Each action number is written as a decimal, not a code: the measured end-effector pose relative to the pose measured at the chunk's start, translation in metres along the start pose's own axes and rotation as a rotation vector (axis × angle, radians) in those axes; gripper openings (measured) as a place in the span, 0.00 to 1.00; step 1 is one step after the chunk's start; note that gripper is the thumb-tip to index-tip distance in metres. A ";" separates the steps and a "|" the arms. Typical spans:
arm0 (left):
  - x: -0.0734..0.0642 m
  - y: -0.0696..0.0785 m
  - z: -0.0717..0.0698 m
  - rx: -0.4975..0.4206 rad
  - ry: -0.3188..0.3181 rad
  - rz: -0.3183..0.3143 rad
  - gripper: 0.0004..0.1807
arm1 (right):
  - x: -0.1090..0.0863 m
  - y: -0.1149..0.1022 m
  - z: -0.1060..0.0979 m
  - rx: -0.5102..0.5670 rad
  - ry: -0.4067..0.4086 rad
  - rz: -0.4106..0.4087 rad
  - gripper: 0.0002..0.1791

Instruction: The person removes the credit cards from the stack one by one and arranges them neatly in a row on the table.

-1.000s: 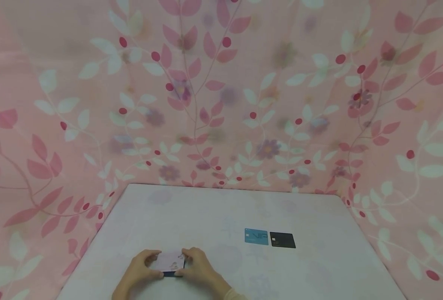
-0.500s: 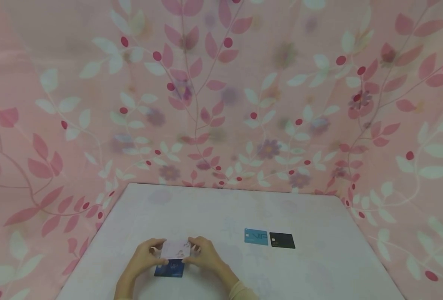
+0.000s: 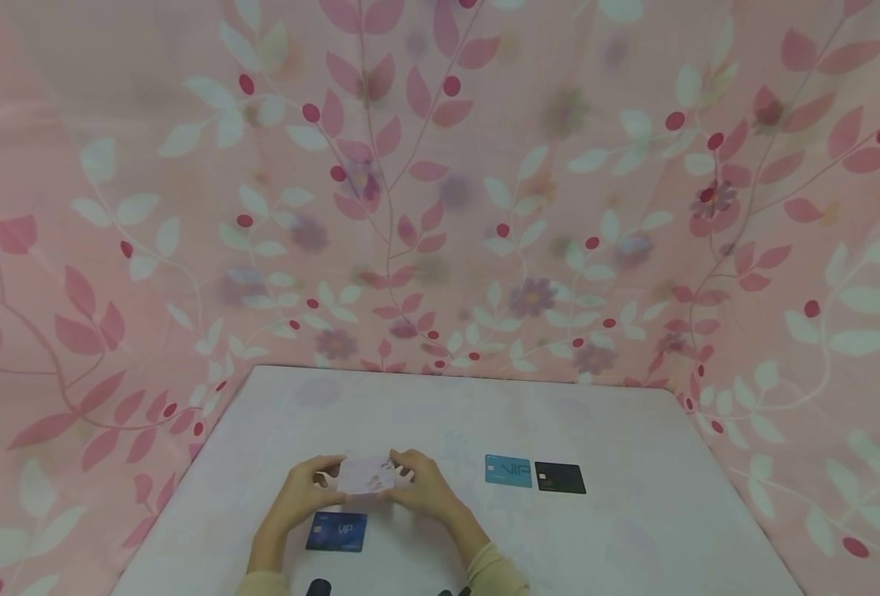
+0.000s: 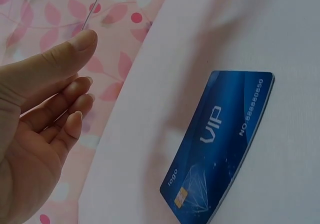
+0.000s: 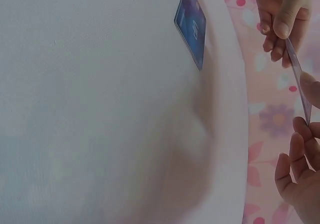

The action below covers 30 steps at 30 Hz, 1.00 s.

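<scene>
Both hands hold a pale pinkish card [image 3: 366,475] up off the white table, one at each short side. My left hand [image 3: 306,493] pinches its left edge between thumb and fingers; my right hand [image 3: 422,484] pinches the right edge. The right wrist view catches the card [image 5: 298,81] nearly edge-on between the two hands. Below them a dark blue VIP card [image 3: 337,531] lies flat on the table. Up close, the left wrist view shows this blue card [image 4: 217,144] with a gold chip and a printed number.
Farther right on the white table [image 3: 633,447], a light blue VIP card [image 3: 508,470] and a black card [image 3: 560,478] lie side by side. A pink floral cloth [image 3: 440,207] hangs behind and along the sides.
Both hands have lifted the pale card and carried it forward and slightly right. The dark blue card, earlier mostly covered beneath it, now shows in full.
</scene>
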State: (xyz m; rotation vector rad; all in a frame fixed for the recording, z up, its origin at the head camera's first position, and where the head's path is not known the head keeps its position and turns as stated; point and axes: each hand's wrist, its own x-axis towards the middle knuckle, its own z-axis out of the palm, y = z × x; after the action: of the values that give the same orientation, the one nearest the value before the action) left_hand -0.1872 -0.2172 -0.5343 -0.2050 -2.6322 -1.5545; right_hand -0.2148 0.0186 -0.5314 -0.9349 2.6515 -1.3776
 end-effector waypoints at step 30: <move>0.059 0.013 0.047 -0.024 -0.012 0.170 0.32 | 0.004 0.033 -0.052 -0.045 0.091 0.058 0.32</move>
State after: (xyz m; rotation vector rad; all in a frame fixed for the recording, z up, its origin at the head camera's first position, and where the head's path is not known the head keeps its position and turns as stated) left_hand -0.2439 -0.1651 -0.5380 -0.4285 -2.5294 -1.5345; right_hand -0.2487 0.0695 -0.5228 -0.8118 2.7631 -1.3856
